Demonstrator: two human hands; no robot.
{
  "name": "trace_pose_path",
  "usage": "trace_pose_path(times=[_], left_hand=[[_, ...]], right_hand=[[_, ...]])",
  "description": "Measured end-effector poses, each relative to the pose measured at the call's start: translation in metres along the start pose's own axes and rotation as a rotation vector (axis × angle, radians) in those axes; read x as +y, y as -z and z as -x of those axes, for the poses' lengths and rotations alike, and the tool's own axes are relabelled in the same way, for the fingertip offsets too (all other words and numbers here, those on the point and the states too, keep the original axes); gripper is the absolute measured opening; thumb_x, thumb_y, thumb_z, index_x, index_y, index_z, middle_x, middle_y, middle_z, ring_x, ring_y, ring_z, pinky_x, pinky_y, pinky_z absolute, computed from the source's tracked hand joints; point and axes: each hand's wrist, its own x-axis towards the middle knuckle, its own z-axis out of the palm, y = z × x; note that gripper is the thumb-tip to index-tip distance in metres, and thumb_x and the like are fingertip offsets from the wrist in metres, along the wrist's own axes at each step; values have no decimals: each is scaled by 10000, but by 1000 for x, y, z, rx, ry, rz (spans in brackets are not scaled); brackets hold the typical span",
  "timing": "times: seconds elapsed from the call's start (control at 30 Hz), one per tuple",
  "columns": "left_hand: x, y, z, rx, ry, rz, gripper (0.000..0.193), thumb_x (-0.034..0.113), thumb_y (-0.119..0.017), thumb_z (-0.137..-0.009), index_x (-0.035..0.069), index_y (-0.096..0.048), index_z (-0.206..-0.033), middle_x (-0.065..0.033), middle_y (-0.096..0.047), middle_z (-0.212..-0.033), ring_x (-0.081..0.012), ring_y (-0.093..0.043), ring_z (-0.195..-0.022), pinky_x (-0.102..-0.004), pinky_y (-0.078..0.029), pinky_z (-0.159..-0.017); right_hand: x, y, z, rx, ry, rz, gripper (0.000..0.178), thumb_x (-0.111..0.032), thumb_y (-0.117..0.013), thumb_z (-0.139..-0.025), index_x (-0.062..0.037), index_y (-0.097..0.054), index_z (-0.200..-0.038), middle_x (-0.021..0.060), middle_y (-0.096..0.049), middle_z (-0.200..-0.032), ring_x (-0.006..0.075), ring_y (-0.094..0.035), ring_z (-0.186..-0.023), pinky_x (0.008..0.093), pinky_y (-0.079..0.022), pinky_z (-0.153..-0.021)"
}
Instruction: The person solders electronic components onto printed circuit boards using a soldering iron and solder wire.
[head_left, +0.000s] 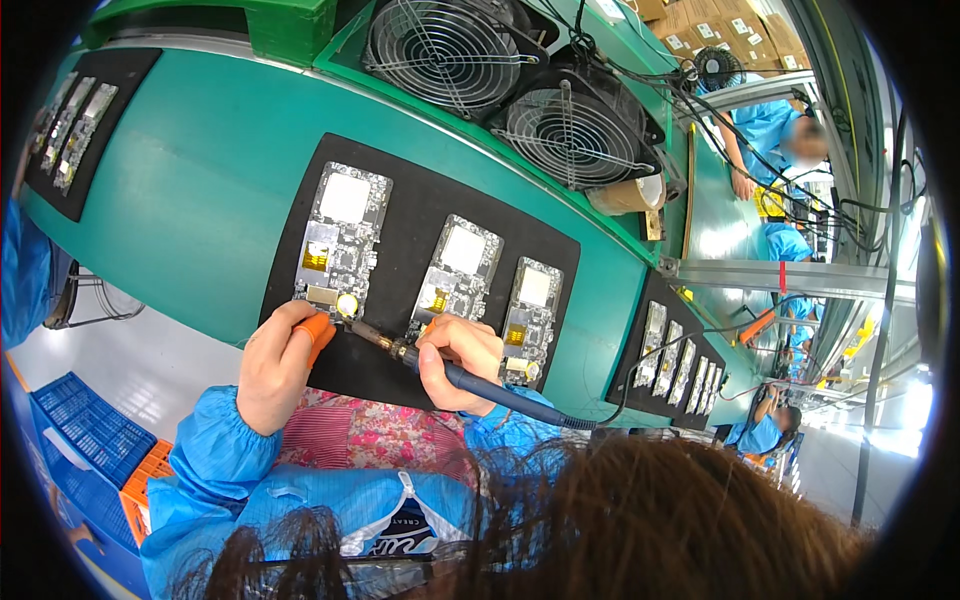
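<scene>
Three circuit boards lie in a row on a black mat (405,205): a left board (345,235), a middle board (462,262) and a right board (532,305). My right hand (462,362) is closed around the dark blue handle of a soldering iron (525,404). Its metal tip points left, at the near edge of the left board, beside a round yellowish part (347,304). At that board's near left corner is my left hand (280,365), fingers pinched together, an orange finger cot (318,328) on one. Whatever the pinch holds is hidden.
Two black fans (570,130) with wire grilles and a brown tape roll (628,195) sit beyond the green table (200,180). More boards rest on mats at far left (75,135) and right (675,365). The iron's cable runs right. Co-workers sit at right; a blue crate (95,430) stands lower left.
</scene>
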Motion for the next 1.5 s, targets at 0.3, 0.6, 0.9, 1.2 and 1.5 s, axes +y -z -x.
trace_pose_path(times=[0.3, 0.6, 0.9, 1.2, 1.5], left_hand=[[0, 8, 0, 40, 19, -45, 218, -52, -740, -671, -30, -615, -848, -117, -586, -925, -281, -595, -753, -346, -480, -602], [8, 20, 2, 68, 82, 6, 226, -39, -753, -651, -23, -630, -841, -110, -591, -892, -253, -550, -782, -326, -461, -695], [7, 26, 11, 117, 136, -142, 239, -26, -754, -659, -8, -641, -869, -98, -595, -977, -270, -545, -819, -346, -460, -725], [8, 27, 7, 120, -25, -156, 247, -10, -780, -602, 8, -642, -806, -79, -594, -851, -255, -540, -713, -358, -421, -636], [17, 27, 13, 171, 293, 4, 210, -70, -745, -670, -22, -622, -832, -114, -572, -892, -272, -549, -794, -330, -457, -692]], right_hand=[[1, 0, 1, 18, 17, 3, 112, 39, -595, -731, -8, -513, -671, 105, -518, -590, 260, -521, -484, 330, -406, -451], [6, 0, 3, 21, 58, 1, 95, -6, -590, -774, 6, -535, -698, 94, -534, -585, 192, -520, -474, 285, -399, -451], [-5, 7, 3, 109, 21, -23, 110, 36, -594, -728, -5, -511, -670, 104, -512, -586, 255, -518, -479, 322, -412, -455], [-7, 11, 2, 71, 14, -31, 104, 30, -600, -723, -6, -513, -681, 102, -516, -587, 256, -520, -478, 334, -415, -456], [-5, 10, 2, 19, 65, -9, 109, 26, -595, -736, -6, -508, -680, 94, -524, -587, 224, -518, -472, 310, -394, -439]])
